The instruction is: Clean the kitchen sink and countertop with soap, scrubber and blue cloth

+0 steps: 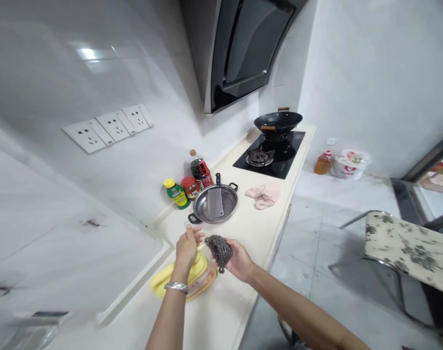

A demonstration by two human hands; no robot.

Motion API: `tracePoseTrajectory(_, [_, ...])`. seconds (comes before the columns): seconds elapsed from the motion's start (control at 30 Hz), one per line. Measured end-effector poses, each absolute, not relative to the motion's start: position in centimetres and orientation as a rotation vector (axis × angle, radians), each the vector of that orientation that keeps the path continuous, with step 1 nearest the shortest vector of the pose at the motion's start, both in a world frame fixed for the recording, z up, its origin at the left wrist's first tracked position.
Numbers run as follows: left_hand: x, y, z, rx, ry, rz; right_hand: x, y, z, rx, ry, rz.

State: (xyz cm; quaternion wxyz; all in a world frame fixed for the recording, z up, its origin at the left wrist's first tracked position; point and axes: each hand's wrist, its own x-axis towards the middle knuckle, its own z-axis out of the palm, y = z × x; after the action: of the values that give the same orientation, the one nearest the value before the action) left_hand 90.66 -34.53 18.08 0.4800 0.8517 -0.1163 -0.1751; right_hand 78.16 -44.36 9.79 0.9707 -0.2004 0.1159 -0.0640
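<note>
- While holding steel-wool scourer (219,250) above countertop (226,311) in curled right hand (240,261), expect light, springy, scratchy handling.
- Best grasped around bulk.
- Note left hand (186,249) just beside, fingers loosely parted, seemingly empty.

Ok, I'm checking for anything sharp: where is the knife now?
In the head view, near the middle, the knife lies in the pan, beyond the left hand, with the pink cloth to its right.

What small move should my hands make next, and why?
Probably bring your left hand over to steady the dark mesh bundle: only your right hand appears to hold it, while the left seems empty and is close beside it.
</note>
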Motion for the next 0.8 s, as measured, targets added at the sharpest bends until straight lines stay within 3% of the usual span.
tracePoseTrajectory(0.8, [89.6,-35.0,20.0,2.383,-0.342,-0.339,81.2,-41.5,10.4,-0.324,0.272,-0.178])
